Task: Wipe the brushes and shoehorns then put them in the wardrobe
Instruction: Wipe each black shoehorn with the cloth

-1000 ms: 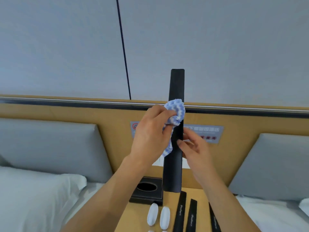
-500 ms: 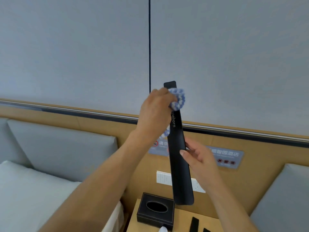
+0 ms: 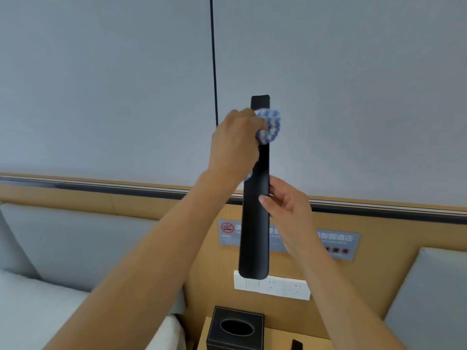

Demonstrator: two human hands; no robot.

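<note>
One stiff, light, slick shoehorn (image 3: 255,223) is pinched mid-shaft by right hand (image 3: 288,210); cloth (image 3: 269,126), gripped by left hand (image 3: 235,145), is pressed toward 12 o'clock.

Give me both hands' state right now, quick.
Left hand: closed on the cloth, pressing it on the shoehorn.
Right hand: holding the shoehorn upright.

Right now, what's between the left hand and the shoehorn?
In the head view, the blue and white cloth: the left hand presses it against the upright black shoehorn near the top.
</note>
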